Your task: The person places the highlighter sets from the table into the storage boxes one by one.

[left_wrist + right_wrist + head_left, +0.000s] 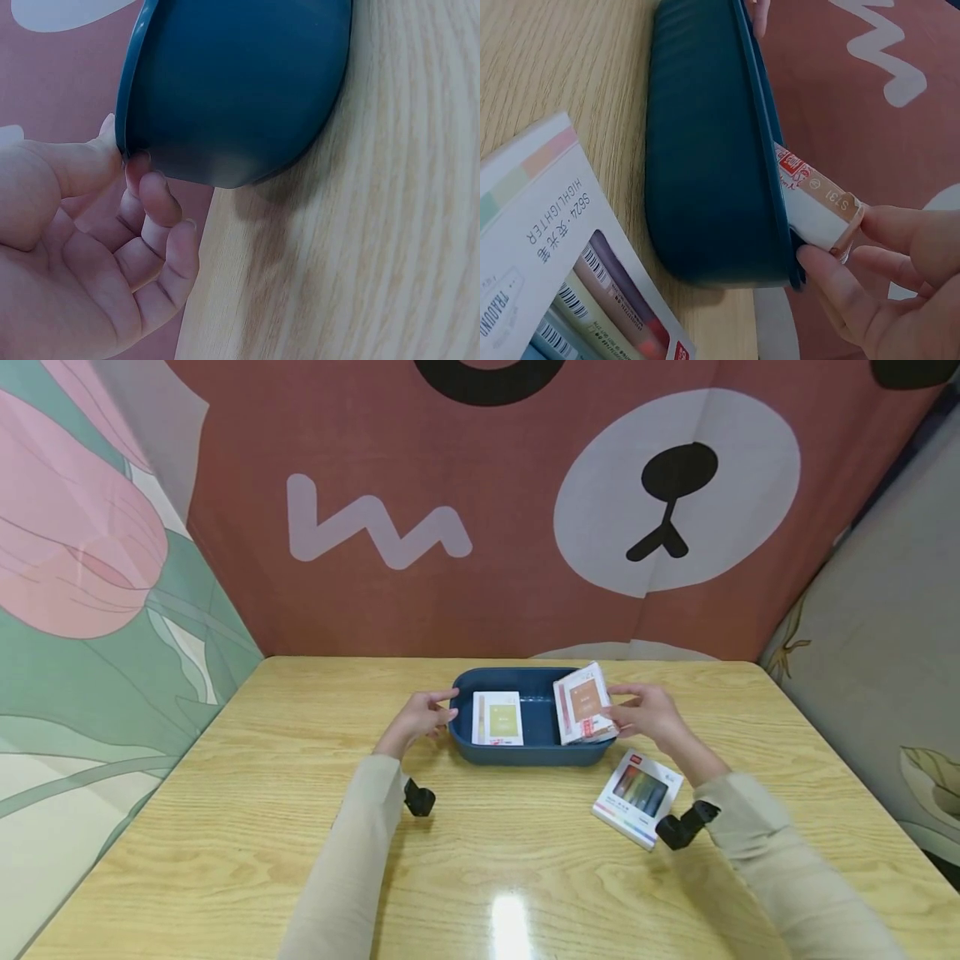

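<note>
A dark blue plastic bin stands on the wooden table. At its left end my left hand pinches the rim between thumb and fingertips, as the left wrist view also shows of that hand. My right hand grips the right edge of a small white box with an orange panel. This box leans, tilted, in the bin's right end, its top above the rim. In the right wrist view the box sits between thumb and fingers. A white box with a yellow-green panel lies in the bin's left part.
A white highlighter pack with a window onto colored pens lies on the table, right of the bin and under my right forearm. Behind the table hangs a reddish-brown cloth with a cartoon print. Flowered cloths flank both sides.
</note>
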The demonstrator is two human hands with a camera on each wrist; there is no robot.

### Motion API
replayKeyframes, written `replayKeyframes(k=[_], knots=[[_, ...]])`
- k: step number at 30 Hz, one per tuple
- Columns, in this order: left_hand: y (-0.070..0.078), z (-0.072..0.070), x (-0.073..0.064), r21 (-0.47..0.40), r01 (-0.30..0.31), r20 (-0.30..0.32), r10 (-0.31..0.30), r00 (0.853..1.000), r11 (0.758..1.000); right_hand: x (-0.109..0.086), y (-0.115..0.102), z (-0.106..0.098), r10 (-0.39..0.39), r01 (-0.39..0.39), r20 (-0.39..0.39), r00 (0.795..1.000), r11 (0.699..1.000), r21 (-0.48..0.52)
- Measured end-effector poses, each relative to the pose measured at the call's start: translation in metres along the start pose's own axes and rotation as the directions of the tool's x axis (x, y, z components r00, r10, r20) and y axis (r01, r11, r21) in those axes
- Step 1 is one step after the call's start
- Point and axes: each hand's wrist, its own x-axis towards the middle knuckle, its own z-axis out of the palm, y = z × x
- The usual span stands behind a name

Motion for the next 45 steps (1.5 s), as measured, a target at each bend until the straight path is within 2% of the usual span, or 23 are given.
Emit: replayKeyframes(k=[6, 12, 15, 21, 30, 35, 41, 45], knots=[[0.0, 0.0, 0.0, -0.007, -0.004, 0.005, 0.004, 1.0, 1.0, 0.001, -0.002, 0.005, -0.059, 0.056, -0.016, 0.998, 0.986, -0.157], [0.0, 0.0, -0.001, -0.017, -0.003, 0.007, 0.004, 1.0, 1.0, 0.003, -0.005, 0.011, -0.152, 0.142, -0.023, 0.988, 0.961, -0.239], [0.001, 0.0, -0.001, -0.012, 0.004, 0.004, -0.004, 1.0, 1.0, 0.004, -0.006, 0.014, -0.2, 0.182, -0.034, 0.979, 0.939, -0.293], [0.001, 0.0, -0.002, -0.006, 0.016, 0.007, -0.016, 1.0, 1.0, 0.005, -0.004, 0.021, -0.29, 0.239, -0.062, 0.955, 0.875, -0.421], [0.0, 0.0, -0.001, -0.005, 0.002, 0.008, -0.002, 1.0, 1.0, 0.005, -0.007, 0.029, -0.294, 0.231, -0.032, 0.955, 0.811, -0.537], [-0.001, 0.0, -0.001, -0.008, 0.0, 0.009, 0.0, 1.0, 1.0, 0.006, -0.005, 0.033, -0.311, 0.259, 0.0, 0.95, 0.791, -0.555], [0.0, 0.0, -0.002, -0.008, 0.006, 0.015, -0.005, 1.0, 1.0, 0.007, -0.004, 0.036, -0.333, 0.295, 0.033, 0.942, 0.78, -0.552], [0.0, 0.0, -0.002, -0.015, 0.012, 0.007, -0.012, 1.0, 1.0, 0.007, -0.004, 0.037, -0.311, 0.282, 0.044, 0.95, 0.785, -0.551]])
